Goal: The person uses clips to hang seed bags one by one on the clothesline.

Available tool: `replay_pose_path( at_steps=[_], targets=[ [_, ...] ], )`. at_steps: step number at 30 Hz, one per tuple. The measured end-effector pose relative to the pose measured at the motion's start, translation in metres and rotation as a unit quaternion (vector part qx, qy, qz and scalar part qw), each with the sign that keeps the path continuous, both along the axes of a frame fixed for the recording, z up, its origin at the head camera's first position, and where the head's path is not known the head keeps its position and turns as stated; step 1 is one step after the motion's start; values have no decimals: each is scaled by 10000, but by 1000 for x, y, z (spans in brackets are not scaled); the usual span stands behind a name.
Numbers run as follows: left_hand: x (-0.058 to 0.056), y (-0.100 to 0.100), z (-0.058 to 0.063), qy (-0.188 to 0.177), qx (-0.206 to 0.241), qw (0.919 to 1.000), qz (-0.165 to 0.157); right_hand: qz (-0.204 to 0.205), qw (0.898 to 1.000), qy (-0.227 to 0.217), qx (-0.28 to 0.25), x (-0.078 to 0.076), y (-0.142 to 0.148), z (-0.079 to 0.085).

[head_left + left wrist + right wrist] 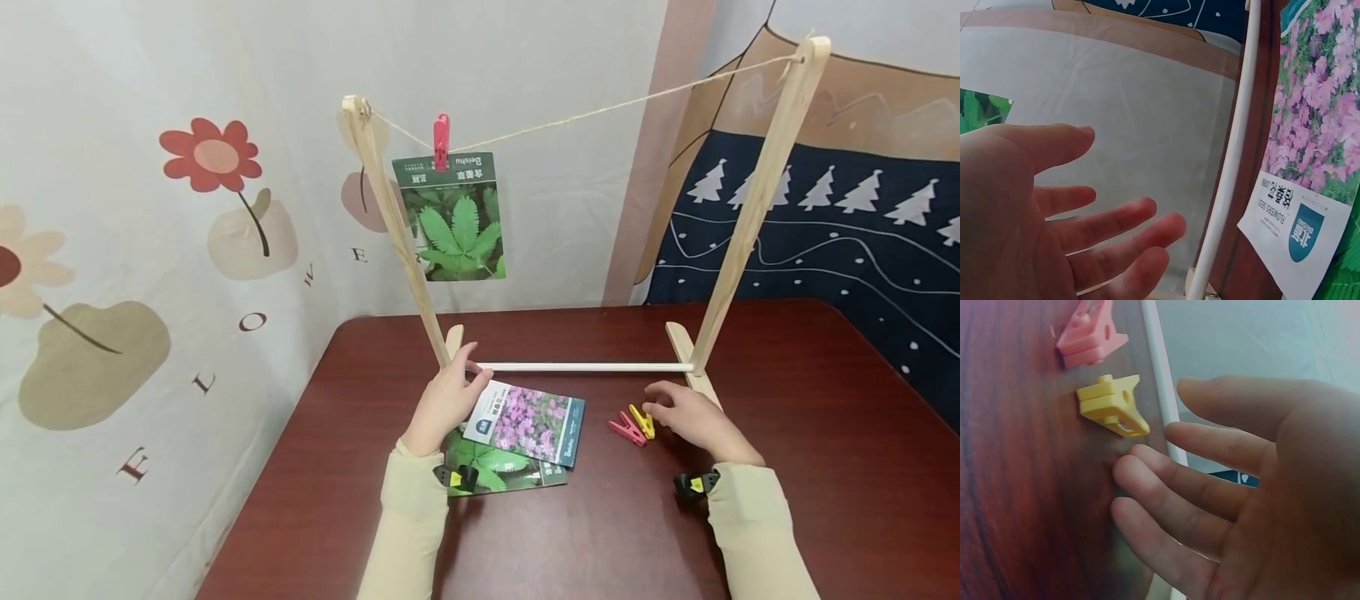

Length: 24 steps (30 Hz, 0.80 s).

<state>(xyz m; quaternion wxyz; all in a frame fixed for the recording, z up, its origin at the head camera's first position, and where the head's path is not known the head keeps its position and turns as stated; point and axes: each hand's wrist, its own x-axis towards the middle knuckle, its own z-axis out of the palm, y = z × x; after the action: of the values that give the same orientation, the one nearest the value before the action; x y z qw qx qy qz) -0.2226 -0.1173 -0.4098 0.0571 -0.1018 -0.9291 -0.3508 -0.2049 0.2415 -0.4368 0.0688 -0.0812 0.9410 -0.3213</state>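
Yellow plastic clothespin (642,421) lies flat on the dark red-brown wooden table (787,467), toward the far edge, just inside the white crossbar dowel (585,367) of the wooden drying frame (757,200). Pink plastic clothespin (625,430) is touching or nearly touching it on its left. Right hand (693,417) sits just beside the yellow pin, fingers spread and relaxed, holding nothing; fingertips (1129,472) close but apart from it.

Left hand (444,402) is also empty with loose fingers, at the corner of the purple-flower seed packet (525,421), which overlaps a green-leaf seed packet (495,471).

Risks:
- pins so close together that a pinch likely catches both or flicks the pink one away
- flat pin on a slick tabletop may skid toward the dowel
- left hand could drag both packets, since the top one rests on the lower
- bumping the frame would shake the twine (600,117) with the red peg (441,142) and hung leaf packet (452,217)
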Motion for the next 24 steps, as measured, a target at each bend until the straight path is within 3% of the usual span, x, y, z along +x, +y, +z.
replay_pose_path(
  at_steps=[4,11,14,18,24],
  targets=[
    [-1,0,-3,18,-200,9998,-35,-25,9999,9,-124,-2,-1,-5],
    [-2,3,-1,451,-440,9979,-138,-23,9991,25,-428,-6,-1,-12],
    [-2,3,-1,464,-497,9975,-174,-69,9992,13,-397,-7,-1,-13],
    [-3,1,-7,84,-818,9961,-316,-139,9998,33,-165,-8,-2,-14],
    [-3,1,-14,-631,-1462,9843,-766,-207,9997,40,81,-7,-5,-14]
  ],
)
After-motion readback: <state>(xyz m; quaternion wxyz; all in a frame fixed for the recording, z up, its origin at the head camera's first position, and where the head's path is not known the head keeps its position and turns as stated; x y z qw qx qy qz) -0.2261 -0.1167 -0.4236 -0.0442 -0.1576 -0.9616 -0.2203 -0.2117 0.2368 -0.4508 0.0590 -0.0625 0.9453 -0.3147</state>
